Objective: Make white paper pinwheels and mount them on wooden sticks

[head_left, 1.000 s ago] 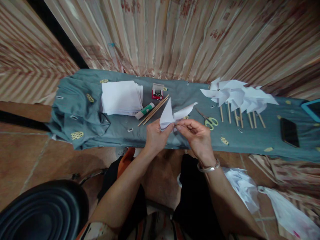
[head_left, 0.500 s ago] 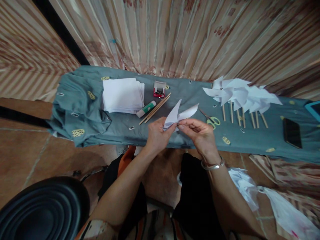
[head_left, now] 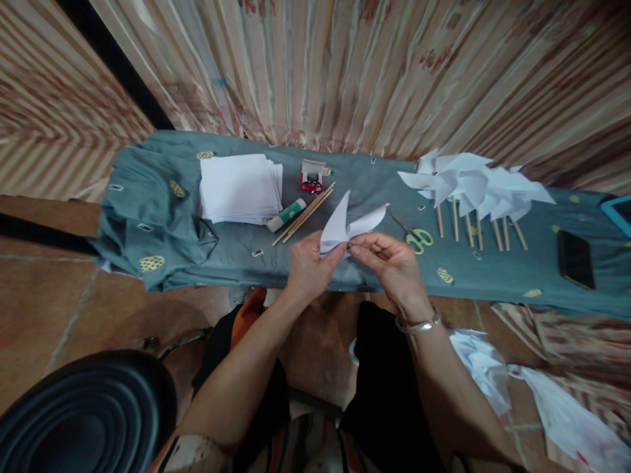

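A white paper pinwheel (head_left: 337, 226) with curled blades is held above the table's near edge. Closed around its left side is my left hand (head_left: 311, 264), thumb near the centre. The fingertips of my right hand (head_left: 392, 266) pinch at the middle of the paper; whether a small pin sits between them I cannot make out. Just past my hands lie several thin wooden sticks (head_left: 306, 213) and a green-and-white glue stick (head_left: 286, 215). Scissors (head_left: 417, 238) with yellow-green handles rest to the right of my right hand.
A stack of white paper (head_left: 239, 190) and a small red box of pins (head_left: 312, 177) stand left of centre. Finished pinwheels on sticks (head_left: 476, 184) overlap at the right, with a dark phone (head_left: 576, 259) beyond. A round black stool (head_left: 89, 414) stands lower left.
The view has shifted very slightly. Both hands keep their hold on the paper pinwheel, whose blades have tilted a little; nothing else has visibly moved.
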The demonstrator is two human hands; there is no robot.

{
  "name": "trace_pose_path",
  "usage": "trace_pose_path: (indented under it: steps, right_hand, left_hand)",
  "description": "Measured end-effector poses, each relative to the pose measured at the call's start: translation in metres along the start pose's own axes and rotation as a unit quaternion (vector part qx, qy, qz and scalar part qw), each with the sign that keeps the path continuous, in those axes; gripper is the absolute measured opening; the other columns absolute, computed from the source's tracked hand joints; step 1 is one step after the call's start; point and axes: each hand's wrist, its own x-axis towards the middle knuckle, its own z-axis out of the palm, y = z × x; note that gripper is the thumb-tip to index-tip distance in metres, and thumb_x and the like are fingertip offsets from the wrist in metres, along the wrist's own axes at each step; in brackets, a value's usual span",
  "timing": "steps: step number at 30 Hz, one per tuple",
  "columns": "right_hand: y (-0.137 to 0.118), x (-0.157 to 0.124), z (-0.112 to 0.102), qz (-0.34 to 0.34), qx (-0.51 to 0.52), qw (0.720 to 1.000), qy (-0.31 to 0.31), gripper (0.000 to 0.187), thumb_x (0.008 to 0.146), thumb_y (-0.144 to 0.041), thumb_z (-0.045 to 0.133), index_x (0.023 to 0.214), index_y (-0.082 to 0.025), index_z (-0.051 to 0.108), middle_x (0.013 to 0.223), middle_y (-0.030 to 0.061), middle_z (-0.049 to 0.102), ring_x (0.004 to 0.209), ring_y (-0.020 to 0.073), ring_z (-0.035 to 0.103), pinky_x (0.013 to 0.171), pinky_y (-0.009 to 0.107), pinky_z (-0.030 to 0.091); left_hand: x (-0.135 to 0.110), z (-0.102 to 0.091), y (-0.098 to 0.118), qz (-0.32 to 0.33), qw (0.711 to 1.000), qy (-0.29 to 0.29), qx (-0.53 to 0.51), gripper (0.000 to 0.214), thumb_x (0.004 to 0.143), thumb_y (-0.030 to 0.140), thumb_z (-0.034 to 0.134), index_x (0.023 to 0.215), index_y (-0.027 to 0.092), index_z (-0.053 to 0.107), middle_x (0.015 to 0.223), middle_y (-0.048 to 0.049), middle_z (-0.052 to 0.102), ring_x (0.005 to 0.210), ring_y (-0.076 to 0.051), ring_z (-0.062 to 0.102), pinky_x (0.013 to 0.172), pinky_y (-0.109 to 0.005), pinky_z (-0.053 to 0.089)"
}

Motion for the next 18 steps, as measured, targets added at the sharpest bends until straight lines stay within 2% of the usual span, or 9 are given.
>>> trace_pose_path:
  steps: [18]
  right_hand:
    - [0.0016, -0.0030, 0.0066, -0.011, -0.031, 0.999, 0.015, 0.017, 0.070, -0.035, 0.076, 0.077, -0.022, 0.070, 0.077, 0.0004, 0.072, 0.073, 0.0147, 0.064, 0.073, 0.030, 0.051]
  left_hand:
    - [0.0001, -0.0024, -0.0016, 0.035, 0.999, -0.003, 0.028, 0.019, 0.077, 0.030, 0.063, 0.064, 0.015, 0.065, 0.063, -0.0005, 0.064, 0.058, -0.013, 0.056, 0.057, -0.023, 0.042]
